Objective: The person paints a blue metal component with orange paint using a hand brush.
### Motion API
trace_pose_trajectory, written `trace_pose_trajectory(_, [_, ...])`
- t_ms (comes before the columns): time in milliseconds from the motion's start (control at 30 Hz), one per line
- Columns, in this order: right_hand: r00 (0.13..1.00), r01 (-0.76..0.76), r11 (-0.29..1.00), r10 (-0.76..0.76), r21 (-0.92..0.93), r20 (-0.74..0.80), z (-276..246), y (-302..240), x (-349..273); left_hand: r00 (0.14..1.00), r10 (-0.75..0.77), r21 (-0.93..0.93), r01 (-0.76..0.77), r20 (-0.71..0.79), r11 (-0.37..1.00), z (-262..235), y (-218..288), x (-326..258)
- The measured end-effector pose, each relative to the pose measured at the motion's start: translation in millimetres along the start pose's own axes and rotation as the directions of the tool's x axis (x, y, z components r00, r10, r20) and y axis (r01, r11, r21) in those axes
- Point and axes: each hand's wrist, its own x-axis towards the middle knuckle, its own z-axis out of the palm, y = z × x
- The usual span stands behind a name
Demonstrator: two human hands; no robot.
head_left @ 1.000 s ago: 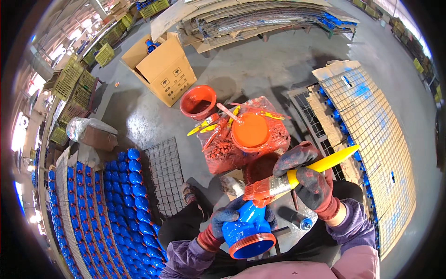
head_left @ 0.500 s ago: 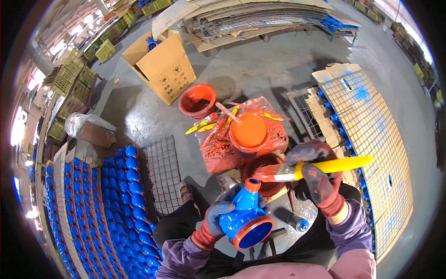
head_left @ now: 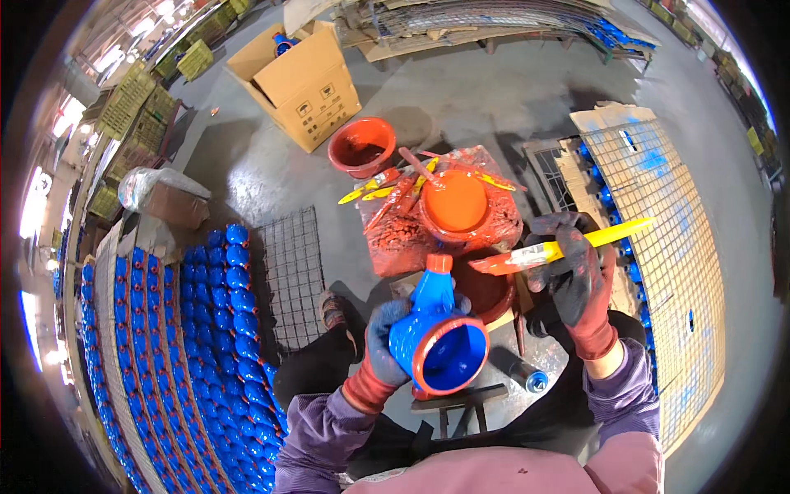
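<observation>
My left hand (head_left: 383,336), in a dark glove with a red cuff, is closed around a blue pipe fitting (head_left: 432,294). The fitting's wide round opening is tilted up toward me, its rim orange-red; the narrow neck, tipped in the same colour, points away. My right hand (head_left: 576,272), gloved alike, grips a paintbrush (head_left: 617,232) by its yellow handle. Red-coated bristles point left, a short gap from the neck. Beyond the fitting, orange paint (head_left: 455,201) fills a bowl with a stick leaning in it. A dark red bowl (head_left: 497,306) sits below the brush, partly hidden.
Several paint-smeared brushes lie on a red-caked block (head_left: 395,247). Behind are a red basin (head_left: 362,146) and a cardboard carton (head_left: 317,95). Rows of blue fittings (head_left: 239,276) stand at left beside a wire grid (head_left: 292,272). Another grid over cardboard (head_left: 671,247) is at right.
The fitting has turned in my left hand, so its wide opening faces me more. The brush has drawn back to the right from the neck. The whole view has shifted slightly.
</observation>
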Motion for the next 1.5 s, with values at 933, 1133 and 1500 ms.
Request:
trace_pose_trajectory(933, [0.796, 0.603, 0.695, -0.494, -0.391, 0.349, 62, 23, -38, 0.895, 0.447, -0.01, -0.447, -0.005, 0.895, 1, 42, -4])
trace_pose_trajectory(1133, [0.847, 0.522, 0.793, -0.441, -0.313, 0.296, 91, 17, -48, 0.806, 0.569, 0.111, -0.558, -0.162, 0.822, 9, 43, 0])
trace_pose_trajectory(1500, [0.882, 0.47, 0.807, -0.411, -0.359, 0.231, 80, 29, -48, 0.86, 0.51, 0.116, -0.503, -0.033, 0.856, 18, 54, 1])
